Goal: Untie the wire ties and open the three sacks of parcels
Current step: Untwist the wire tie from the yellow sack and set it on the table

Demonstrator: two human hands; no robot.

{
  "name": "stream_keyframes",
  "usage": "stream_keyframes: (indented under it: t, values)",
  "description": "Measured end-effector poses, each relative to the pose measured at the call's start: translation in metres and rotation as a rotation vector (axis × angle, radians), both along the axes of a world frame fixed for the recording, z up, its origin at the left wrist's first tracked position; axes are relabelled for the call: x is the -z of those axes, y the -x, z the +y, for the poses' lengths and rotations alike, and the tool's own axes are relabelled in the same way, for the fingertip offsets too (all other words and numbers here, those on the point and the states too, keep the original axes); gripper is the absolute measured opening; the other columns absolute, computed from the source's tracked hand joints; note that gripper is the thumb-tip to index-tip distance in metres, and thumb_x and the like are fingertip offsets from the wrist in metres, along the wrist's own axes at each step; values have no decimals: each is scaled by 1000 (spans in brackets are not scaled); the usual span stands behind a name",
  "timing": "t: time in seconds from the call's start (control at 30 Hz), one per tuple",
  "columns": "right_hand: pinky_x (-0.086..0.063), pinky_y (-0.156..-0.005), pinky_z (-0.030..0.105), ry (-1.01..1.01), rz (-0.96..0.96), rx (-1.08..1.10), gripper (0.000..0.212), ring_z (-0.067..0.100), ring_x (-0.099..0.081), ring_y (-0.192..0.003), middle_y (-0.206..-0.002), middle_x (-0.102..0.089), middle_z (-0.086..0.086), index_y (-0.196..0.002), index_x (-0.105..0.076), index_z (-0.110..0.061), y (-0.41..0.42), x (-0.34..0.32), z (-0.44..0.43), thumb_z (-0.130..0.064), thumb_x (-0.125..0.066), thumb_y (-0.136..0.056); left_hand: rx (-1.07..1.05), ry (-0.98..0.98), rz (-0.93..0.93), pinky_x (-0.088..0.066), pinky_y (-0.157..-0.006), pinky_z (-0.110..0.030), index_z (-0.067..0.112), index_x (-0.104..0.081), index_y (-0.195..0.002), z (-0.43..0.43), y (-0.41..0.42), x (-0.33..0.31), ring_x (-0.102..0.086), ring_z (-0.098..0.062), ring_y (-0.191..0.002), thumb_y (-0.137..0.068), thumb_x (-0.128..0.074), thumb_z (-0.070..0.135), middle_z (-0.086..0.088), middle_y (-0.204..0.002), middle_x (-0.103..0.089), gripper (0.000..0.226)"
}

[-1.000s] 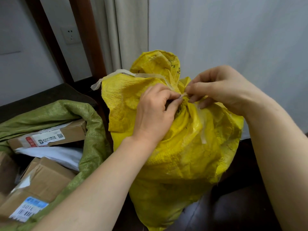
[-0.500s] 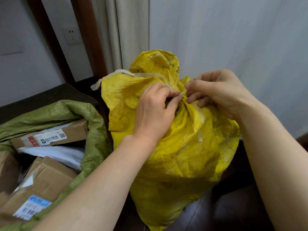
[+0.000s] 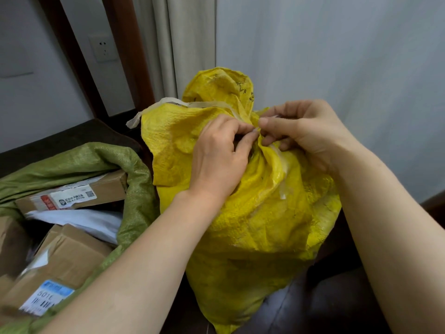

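At the bunched neck of the yellow sack (image 3: pixel 252 225), your left hand (image 3: pixel 216 160) and right hand (image 3: pixel 305 131) meet, fingers curled, both pinching the pale tie (image 3: pixel 256 130). This sack stands upright and closed, just beside the open green sack (image 3: pixel 137 184) of parcels (image 3: pixel 72 256).

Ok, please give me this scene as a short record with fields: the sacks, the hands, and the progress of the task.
yellow sack: upright, neck gathered and closed
tie: at the neck, mostly hidden
left hand: pinches the tie
right hand: pinches the tie from the other side
green sack: on the left, open, cardboard boxes inside
progress: yellow sack not yet untied
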State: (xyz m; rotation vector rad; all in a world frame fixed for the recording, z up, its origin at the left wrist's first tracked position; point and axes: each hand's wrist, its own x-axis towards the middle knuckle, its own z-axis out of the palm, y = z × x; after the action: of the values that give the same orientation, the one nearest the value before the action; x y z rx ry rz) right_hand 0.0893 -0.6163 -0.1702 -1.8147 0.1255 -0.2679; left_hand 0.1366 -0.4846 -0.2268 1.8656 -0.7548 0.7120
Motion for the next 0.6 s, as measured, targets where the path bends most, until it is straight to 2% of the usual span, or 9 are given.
stream_keyframes:
  t: [0.07, 0.13, 0.2, 0.37, 0.43, 0.5, 0.6]
  values:
    - [-43, -41, 10, -90, -10, -2, 5, 4, -62, -49, -58, -68, -2, -76, -67, -10, 3, 0, -1, -12, -71, -78, -15, -28, -8, -49, -70, -39, 10, -71, -86, 2, 3, 0, -63, -22, -82, -85, -62, 25, -4, -86, -67, 17]
    - [-41, -40, 10, -80, -19, 12, 8, 2, -61, -48, -57, -67, -3, -72, -66, -9, 1, 3, -1, -10, -70, -79, -52, -64, -15, -50, -68, -39, 11, -71, -90, 2, 4, -2, -64, -25, -84, -87, -59, 27, -5, -90, -69, 20]
    - [-38, -38, 10, -83, -28, 33, 11, 1, -58, -45, -55, -66, -5, -71, -65, -8, -1, 4, 2, -8, -68, -82, -73, -108, 18, -50, -72, -40, 12, -70, -96, 2, 5, -6, -64, -26, -90, -89, -57, 29, -5, -97, -70, 22]
    - [-33, -35, 9, -63, -62, 78, 17, -1, -51, -36, -45, -61, -8, -71, -61, -8, -4, 7, 7, -3, -62, -87, -34, -201, 341, -48, -84, -39, 20, -62, -103, -2, 4, -23, -61, -23, -99, -93, -53, 30, -1, -102, -68, 17]
    - [-33, -35, 7, -76, -69, 94, 17, -1, -48, -32, -40, -58, -8, -71, -60, -6, -5, 8, 9, -2, -61, -87, 32, -211, 426, -50, -82, -40, 23, -61, -100, -1, 1, -24, -62, -22, -90, -89, -58, 27, 5, -88, -67, 12]
    - [-33, -34, 7, -87, -71, 102, 17, -1, -46, -30, -38, -57, -7, -71, -60, -5, -5, 10, 10, -2, -60, -88, 94, -173, 485, -53, -77, -39, 26, -59, -93, 0, -3, -24, -58, -17, -71, -81, -64, 18, 11, -70, -60, 16]
    - [-33, -34, 8, -95, -71, 102, 17, -1, -45, -29, -37, -56, -6, -71, -60, -4, -4, 10, 11, -3, -60, -88, 130, -165, 534, -51, -71, -35, 26, -57, -88, 1, -7, -24, -52, -9, -59, -73, -65, 12, 11, -62, -57, 22]
